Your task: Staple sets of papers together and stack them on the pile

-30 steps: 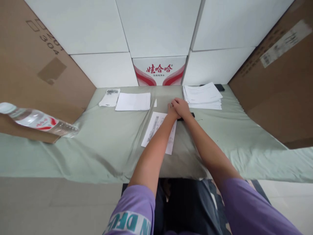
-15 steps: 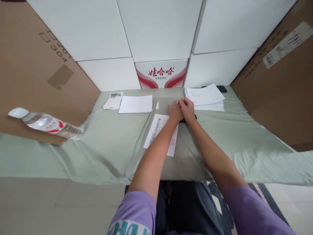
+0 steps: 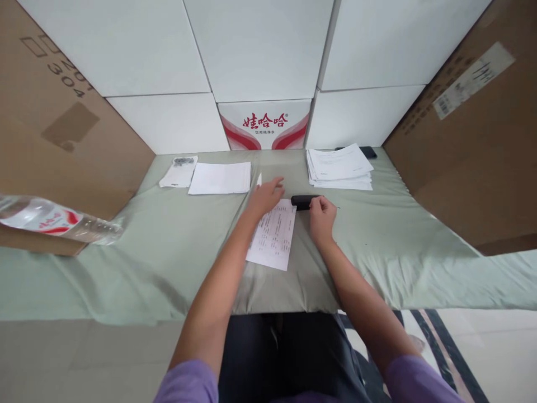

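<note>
A printed sheet (image 3: pixel 274 235) lies at a slant on the green cloth before me. Over its top left corner reaches my left hand (image 3: pixel 266 197), fingers stretched out and apart, holding nothing. A narrow white scrap (image 3: pixel 259 179) shows just beyond that hand. Right of the sheet is a long black object (image 3: pixel 302 202), possibly a stapler, lying crosswise. My right hand (image 3: pixel 323 217) is closed at its right end, with thumb and fingers pinched together. Whether it grips the black object or something tiny is hidden.
Stacked papers (image 3: pixel 220 178) and a small plastic packet (image 3: pixel 179 170) lie back left. Another paper pile (image 3: pixel 339 168) and a dark phone (image 3: pixel 368 152) are back right. A water bottle (image 3: pixel 54 218) leans far left; cardboard boxes (image 3: pixel 465 129) and white cartons (image 3: pixel 264 126) surround the surface.
My hands, together above the black object before, have parted. The left moved left over the sheet and opened; the right came down and nearer. The black object is now uncovered. The view shifted.
</note>
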The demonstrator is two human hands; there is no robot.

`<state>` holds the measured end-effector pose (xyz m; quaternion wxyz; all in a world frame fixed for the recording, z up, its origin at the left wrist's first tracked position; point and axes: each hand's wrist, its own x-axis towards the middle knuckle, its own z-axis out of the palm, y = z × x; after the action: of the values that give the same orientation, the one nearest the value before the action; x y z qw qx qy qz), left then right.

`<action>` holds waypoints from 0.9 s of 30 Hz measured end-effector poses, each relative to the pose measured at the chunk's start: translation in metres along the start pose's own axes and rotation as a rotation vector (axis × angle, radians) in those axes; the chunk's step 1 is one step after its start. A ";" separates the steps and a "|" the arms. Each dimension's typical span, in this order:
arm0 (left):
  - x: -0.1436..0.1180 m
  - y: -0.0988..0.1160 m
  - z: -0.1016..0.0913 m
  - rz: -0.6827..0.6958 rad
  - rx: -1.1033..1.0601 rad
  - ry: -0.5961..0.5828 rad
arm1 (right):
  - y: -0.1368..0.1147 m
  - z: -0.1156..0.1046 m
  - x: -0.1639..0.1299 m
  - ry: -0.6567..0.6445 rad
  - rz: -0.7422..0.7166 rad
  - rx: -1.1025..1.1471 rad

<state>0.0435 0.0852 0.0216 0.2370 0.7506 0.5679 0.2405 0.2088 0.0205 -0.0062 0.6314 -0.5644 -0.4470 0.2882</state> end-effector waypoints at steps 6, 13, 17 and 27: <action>-0.049 -0.032 -0.001 0.080 0.280 -0.057 | -0.004 0.001 0.000 -0.028 0.053 0.014; -0.056 -0.040 -0.003 -0.013 0.357 -0.032 | -0.001 0.005 -0.004 -0.121 0.059 -0.078; -0.057 -0.046 -0.009 0.001 0.318 0.035 | -0.003 0.008 -0.009 -0.203 -0.056 -0.160; -0.060 -0.063 -0.031 -0.003 -0.359 0.150 | 0.001 0.016 -0.018 -0.609 -0.202 -0.281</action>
<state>-0.0370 0.0452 -0.0001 0.3245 0.6755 0.5330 0.3928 0.1872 0.0123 -0.0120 0.4106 -0.4866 -0.7037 0.3152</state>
